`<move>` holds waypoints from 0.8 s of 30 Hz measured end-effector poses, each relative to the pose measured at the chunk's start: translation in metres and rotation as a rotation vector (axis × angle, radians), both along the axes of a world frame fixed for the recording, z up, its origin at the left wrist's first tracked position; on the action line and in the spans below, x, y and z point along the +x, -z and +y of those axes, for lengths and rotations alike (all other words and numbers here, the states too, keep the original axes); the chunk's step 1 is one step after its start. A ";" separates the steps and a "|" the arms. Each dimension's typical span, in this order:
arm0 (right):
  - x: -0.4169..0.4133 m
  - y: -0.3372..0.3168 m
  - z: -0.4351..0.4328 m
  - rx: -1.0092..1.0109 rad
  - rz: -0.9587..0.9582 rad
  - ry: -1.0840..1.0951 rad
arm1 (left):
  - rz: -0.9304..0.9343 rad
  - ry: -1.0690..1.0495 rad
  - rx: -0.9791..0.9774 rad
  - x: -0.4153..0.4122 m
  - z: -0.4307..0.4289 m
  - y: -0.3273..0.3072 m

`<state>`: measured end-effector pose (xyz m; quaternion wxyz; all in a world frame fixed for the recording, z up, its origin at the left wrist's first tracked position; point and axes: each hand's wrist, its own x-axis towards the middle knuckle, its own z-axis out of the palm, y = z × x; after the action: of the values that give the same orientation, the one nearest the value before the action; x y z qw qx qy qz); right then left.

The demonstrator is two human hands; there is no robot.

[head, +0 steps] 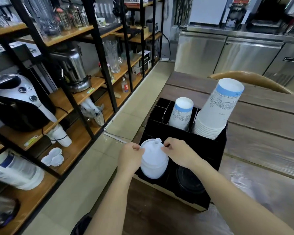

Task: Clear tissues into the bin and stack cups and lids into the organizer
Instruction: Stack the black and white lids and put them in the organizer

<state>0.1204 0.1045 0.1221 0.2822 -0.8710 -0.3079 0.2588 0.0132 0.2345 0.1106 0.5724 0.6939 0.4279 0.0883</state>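
Observation:
A black organizer (215,150) stands on the wooden table's left end. A stack of white lids (154,160) stands in its front left compartment. My left hand (131,153) pinches the stack's left top edge and my right hand (178,150) pinches its right top edge. Black lids (189,181) lie in the front right compartment. At the back, a short stack of white and blue paper cups (181,113) stands upside down in the middle slot. A taller, leaning cup stack (217,109) fills the right slot. No tissues or bin are in view.
The wooden table (261,133) stretches to the right, with a curved wooden chair back (251,80) behind it. Black metal shelves (58,82) with appliances, glassware and spare cups line the left. A tiled floor aisle (92,158) runs between. Steel fridges (227,55) stand at the back.

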 end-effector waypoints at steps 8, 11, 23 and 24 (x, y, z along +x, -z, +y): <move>0.009 0.011 0.001 -0.074 -0.090 -0.034 | 0.033 0.048 0.130 0.006 -0.005 0.008; 0.010 0.012 0.002 -0.099 -0.119 -0.035 | 0.047 0.070 0.195 0.008 -0.005 0.008; 0.010 -0.040 -0.020 0.167 -0.200 0.028 | 0.009 0.118 0.422 0.026 -0.020 -0.022; 0.010 -0.047 -0.027 0.254 -0.250 0.080 | -0.062 0.126 0.419 0.031 -0.026 -0.030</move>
<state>0.1301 0.0778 0.1686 0.3593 -0.8653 -0.3360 0.0960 0.0440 0.2088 0.1406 0.4329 0.8201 0.3381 0.1605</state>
